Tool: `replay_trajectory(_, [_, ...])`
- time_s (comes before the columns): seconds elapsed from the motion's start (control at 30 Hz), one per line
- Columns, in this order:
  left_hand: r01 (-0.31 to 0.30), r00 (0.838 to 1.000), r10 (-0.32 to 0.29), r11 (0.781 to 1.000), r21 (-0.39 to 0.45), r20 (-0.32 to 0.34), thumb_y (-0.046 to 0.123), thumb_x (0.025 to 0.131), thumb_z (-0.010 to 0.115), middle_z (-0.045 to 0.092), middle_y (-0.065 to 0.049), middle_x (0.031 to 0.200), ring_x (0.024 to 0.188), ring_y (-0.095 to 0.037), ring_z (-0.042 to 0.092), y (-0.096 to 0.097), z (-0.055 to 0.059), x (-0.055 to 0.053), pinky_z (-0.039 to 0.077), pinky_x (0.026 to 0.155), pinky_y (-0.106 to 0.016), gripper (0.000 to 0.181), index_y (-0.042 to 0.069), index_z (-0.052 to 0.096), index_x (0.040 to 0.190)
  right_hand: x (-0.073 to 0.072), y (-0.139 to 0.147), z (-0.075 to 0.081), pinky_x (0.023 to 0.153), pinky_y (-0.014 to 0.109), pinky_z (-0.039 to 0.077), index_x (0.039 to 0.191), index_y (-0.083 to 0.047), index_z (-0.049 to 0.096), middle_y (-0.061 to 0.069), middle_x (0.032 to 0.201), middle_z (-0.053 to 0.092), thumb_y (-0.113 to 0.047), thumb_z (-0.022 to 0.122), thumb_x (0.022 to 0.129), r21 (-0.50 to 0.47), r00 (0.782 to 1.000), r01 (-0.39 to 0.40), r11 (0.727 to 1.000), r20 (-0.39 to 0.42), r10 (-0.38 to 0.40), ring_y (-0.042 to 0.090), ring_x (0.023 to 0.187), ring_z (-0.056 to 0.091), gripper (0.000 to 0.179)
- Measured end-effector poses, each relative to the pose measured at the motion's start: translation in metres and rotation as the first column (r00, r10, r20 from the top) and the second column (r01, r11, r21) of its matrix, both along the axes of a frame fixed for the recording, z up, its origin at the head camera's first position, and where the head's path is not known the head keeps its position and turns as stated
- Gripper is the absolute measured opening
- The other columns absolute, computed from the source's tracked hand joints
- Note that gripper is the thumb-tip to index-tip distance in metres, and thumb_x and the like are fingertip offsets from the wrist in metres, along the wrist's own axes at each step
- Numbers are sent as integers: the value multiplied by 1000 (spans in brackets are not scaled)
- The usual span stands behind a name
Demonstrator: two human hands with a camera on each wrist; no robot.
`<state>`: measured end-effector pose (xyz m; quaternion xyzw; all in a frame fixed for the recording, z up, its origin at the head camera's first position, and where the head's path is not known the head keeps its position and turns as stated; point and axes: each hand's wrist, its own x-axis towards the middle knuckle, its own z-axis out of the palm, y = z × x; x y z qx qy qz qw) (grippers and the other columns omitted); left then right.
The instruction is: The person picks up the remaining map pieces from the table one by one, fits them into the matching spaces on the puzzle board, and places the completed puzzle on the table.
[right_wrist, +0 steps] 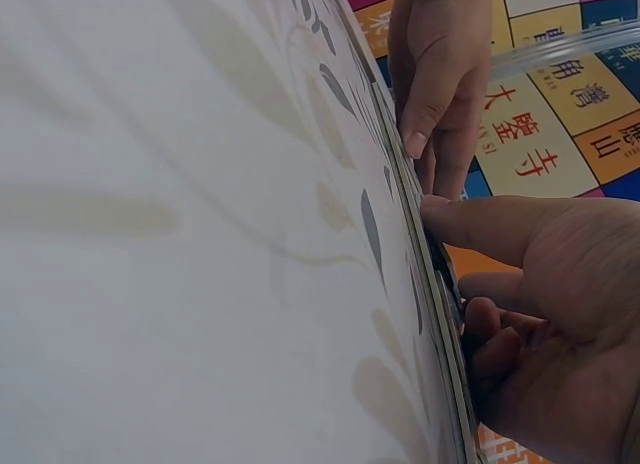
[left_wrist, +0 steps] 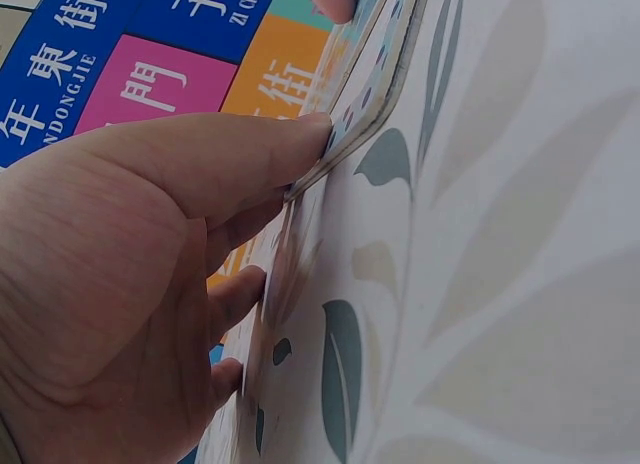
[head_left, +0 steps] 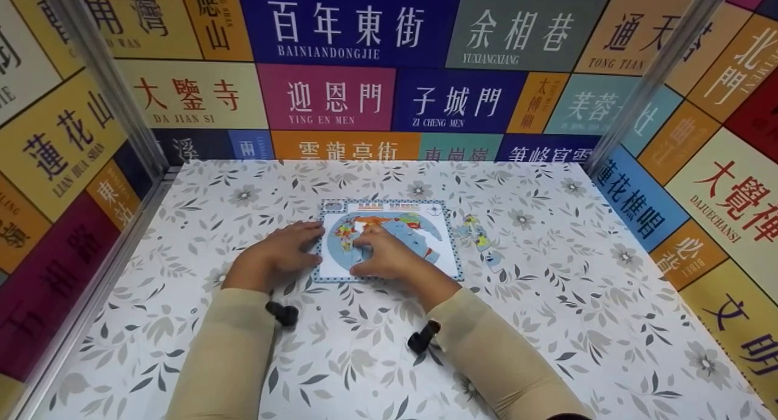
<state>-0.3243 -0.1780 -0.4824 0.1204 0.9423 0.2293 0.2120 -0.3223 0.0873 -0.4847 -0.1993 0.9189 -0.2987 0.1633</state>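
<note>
A world map puzzle board (head_left: 324, 268) with a blue dotted border lies on the table in the head view. White gaps show between its coloured map parts. My left hand (head_left: 285, 247) rests at its left edge, and in the left wrist view the thumb (left_wrist: 300, 144) touches the border by a rounded corner. Over the map's left half, my right hand (head_left: 386, 254) bends down with thumb and fingertips at the board. A dark-looking puzzle piece (right_wrist: 441, 256) shows between thumb and index finger in the right wrist view, mostly hidden by the fingers.
Loose map pieces (head_left: 480, 236) lie just right of the board, with a small blue piece (head_left: 493, 259) below them. The table (head_left: 547, 347) has a leaf and flower print. Panels with printed characters (head_left: 346, 25) stand around its back and sides.
</note>
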Motion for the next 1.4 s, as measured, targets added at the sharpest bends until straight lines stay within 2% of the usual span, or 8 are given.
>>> replay_trajectory(0.17, [42, 998, -43, 999, -9, -39, 41, 104, 64, 20, 4, 182, 170, -38, 8, 0, 1, 0, 9, 135, -70, 74, 27, 33, 170, 2, 1, 1, 123, 42, 45, 147, -15, 67, 5, 147, 51, -35, 89, 87, -19, 999, -36, 999, -29, 35, 25, 137, 54, 67])
replay_trajectory(0.4, [-4, 1000, 4, 1000, -5, 3, 44, 103, 66, 19, 9, 182, 171, -35, 6, 1, 3, 2, 7, 135, -70, 74, 33, 34, 169, -1, 8, 2, 124, 41, 43, 147, -16, 67, 2, 149, 49, -23, 88, 86, -67, 999, -41, 997, 25, 42, 22, 139, 50, 64])
replay_trajectory(0.6, [-7, 1000, 7, 1000, 10, -14, 45, 103, 65, 19, 11, 181, 171, -34, 7, 1, 3, 4, 7, 136, -68, 73, 35, 35, 168, -3, 10, 3, 123, 41, 43, 146, -16, 67, 2, 154, 48, -16, 83, 86, -61, 997, -57, 997, 49, 60, 22, 143, 49, 62])
replay_trajectory(0.83, [-19, 1000, 19, 1000, 24, -20, 45, 102, 65, 19, 12, 181, 170, -34, 7, 0, 1, 5, 7, 136, -68, 72, 37, 35, 168, -3, 9, 3, 124, 40, 43, 145, -15, 68, 0, 149, 49, -17, 83, 87, -48, 997, -57, 997, 45, 59, 21, 141, 50, 61])
replay_trajectory(1.13, [22, 999, -22, 1000, 2, -25, 43, 104, 63, 18, 10, 182, 171, -33, 5, -1, 0, 2, 6, 137, -67, 73, 31, 33, 170, -3, 11, 2, 114, 43, 50, 145, -12, 68, 6, 152, 49, -17, 82, 89, -60, 995, -93, 994, 17, 95, 25, 128, 57, 58])
replay_trajectory(1.33, [-3, 1000, 3, 1000, 3, -3, 44, 104, 64, 17, 13, 181, 171, -32, 4, -1, -1, 1, 6, 137, -67, 73, 34, 33, 169, -5, 12, 2, 119, 45, 48, 144, -14, 69, 8, 157, 52, -19, 84, 87, -71, 996, -81, 994, 19, 83, 26, 141, 53, 58])
replay_trajectory(1.4, [-5, 1000, 5, 1000, 6, -3, 44, 103, 65, 17, 13, 181, 171, -32, 3, -1, -1, 1, 5, 136, -67, 73, 35, 33, 169, -5, 13, 3, 117, 45, 50, 145, -16, 69, 6, 157, 55, -20, 84, 88, -75, 997, -64, 995, 29, 66, 25, 138, 56, 59])
